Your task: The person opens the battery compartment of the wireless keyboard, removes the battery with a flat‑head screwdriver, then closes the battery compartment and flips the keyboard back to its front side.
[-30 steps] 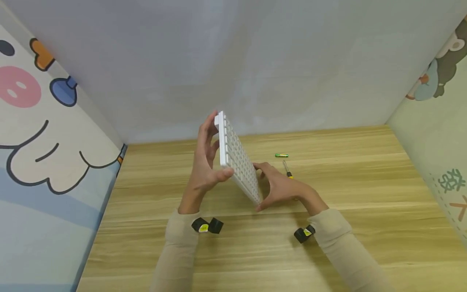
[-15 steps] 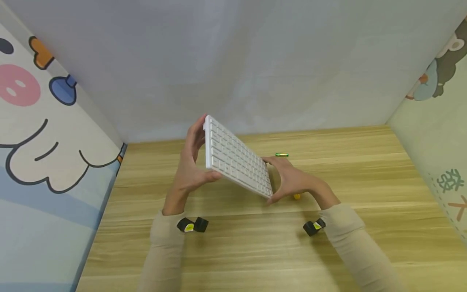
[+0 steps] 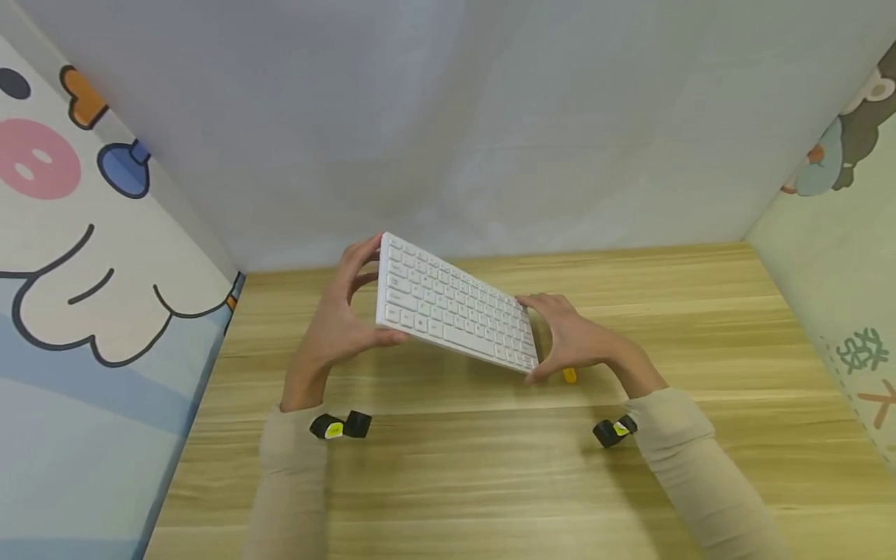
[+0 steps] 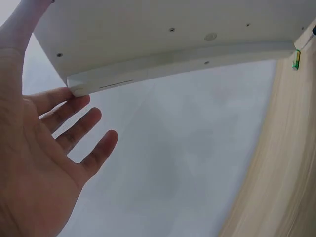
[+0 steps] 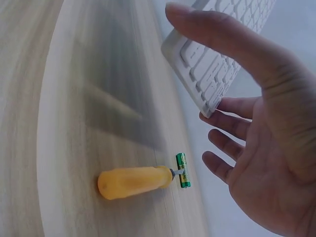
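A white keyboard (image 3: 455, 307) is held tilted above the wooden table, its keys toward the head camera and its left end higher. My left hand (image 3: 336, 319) grips the left end between thumb and fingers. Screws dot the keyboard's underside (image 4: 148, 29) in the left wrist view, with a raised bar along one edge. At the lower right end, my right hand (image 3: 577, 338) pinches the keyboard's short side, thumb at the near corner and fingertips at the far one.
On the table (image 3: 448, 482), a screwdriver with a yellow handle (image 5: 133, 181) lies under the right hand, partly hidden in the head view. A green battery (image 5: 182, 170) lies by its tip. A grey wall (image 3: 448, 140) stands behind, with cartoon-printed panels at both sides.
The keyboard has turned from nearly edge-on to showing its key face. My left hand has moved left and slightly down in the head view; my right hand has moved right.
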Available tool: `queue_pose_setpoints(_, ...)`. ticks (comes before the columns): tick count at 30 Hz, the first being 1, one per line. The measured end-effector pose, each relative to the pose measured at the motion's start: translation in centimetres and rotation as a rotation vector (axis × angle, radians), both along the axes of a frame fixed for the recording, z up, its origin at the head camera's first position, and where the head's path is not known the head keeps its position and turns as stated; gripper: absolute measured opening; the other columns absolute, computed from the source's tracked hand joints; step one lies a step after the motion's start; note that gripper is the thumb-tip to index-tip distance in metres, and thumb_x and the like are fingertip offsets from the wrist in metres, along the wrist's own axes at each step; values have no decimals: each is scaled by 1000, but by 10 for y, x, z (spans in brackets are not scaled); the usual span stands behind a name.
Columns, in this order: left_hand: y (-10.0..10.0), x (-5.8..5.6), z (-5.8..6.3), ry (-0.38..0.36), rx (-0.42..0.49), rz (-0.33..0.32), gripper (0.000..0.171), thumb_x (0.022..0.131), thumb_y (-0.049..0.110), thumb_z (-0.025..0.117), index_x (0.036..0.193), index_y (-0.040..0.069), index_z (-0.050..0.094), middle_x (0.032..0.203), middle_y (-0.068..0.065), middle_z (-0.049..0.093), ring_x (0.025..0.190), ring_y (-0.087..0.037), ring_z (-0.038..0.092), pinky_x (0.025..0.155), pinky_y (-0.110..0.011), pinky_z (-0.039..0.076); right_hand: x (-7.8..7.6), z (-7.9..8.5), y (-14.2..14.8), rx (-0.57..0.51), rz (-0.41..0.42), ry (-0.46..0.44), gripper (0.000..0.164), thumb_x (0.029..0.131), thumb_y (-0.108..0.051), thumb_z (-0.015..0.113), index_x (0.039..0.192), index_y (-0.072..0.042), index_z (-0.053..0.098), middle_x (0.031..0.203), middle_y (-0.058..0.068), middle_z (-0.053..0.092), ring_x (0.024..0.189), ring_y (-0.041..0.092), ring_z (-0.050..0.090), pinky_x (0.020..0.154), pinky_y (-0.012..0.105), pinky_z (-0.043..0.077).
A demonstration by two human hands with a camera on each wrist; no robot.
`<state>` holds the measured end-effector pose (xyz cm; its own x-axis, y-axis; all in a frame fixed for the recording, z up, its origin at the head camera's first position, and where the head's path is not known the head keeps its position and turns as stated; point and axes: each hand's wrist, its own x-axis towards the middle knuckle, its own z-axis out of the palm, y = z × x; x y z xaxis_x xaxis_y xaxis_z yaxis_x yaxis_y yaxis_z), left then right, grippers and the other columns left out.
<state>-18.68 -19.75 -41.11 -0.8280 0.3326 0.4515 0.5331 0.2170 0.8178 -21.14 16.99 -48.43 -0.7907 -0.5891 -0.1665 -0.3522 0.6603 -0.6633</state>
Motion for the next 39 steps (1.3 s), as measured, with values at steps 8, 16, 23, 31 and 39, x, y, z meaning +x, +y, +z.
queue_pose_setpoints(8, -17, 4, -8, -91, -96, 59, 125, 54, -1, 98, 159, 24, 35, 159, -4, 40, 140, -12, 42, 117, -35, 43, -5, -2, 6, 8, -9, 19, 130, 58, -43, 98, 161, -13, 24, 163, 11, 33, 152, 37, 22, 121, 69, 27)
queue_pose_setpoints(16, -31, 8, -21, -172, -176, 116, 122, 58, 5, 98, 159, 27, 34, 163, -1, 38, 148, -27, 37, 120, -56, 38, -9, -2, 7, 53, 0, 63, 131, 58, -46, 96, 161, -8, 25, 162, 18, 32, 151, 43, 23, 121, 71, 25)
queue_pose_setpoints(23, -40, 10, -37, -254, -260, 137, 122, 63, 13, 98, 161, 28, 29, 163, -7, 38, 150, -32, 35, 122, -57, 36, -10, -4, 8, 84, 3, 88, 131, 59, -48, 95, 160, -5, 25, 161, 20, 33, 149, 41, 27, 122, 67, 28)
queue_pose_setpoints(31, -50, 9, -62, -345, -301, 134, 119, 66, 25, 98, 161, 35, 26, 168, -1, 31, 154, -31, 31, 123, -58, 33, -9, -7, 4, 127, -12, 110, 131, 58, -47, 95, 160, -2, 26, 161, 22, 34, 149, 43, 27, 123, 68, 24)
queue_pose_setpoints(39, -50, 10, -79, -452, -345, 150, 121, 68, 27, 97, 163, 29, 23, 169, -4, 28, 156, -33, 27, 125, -57, 29, -10, -8, -1, 182, -15, 143, 131, 57, -47, 95, 159, 0, 27, 160, 23, 36, 148, 44, 28, 124, 67, 23)
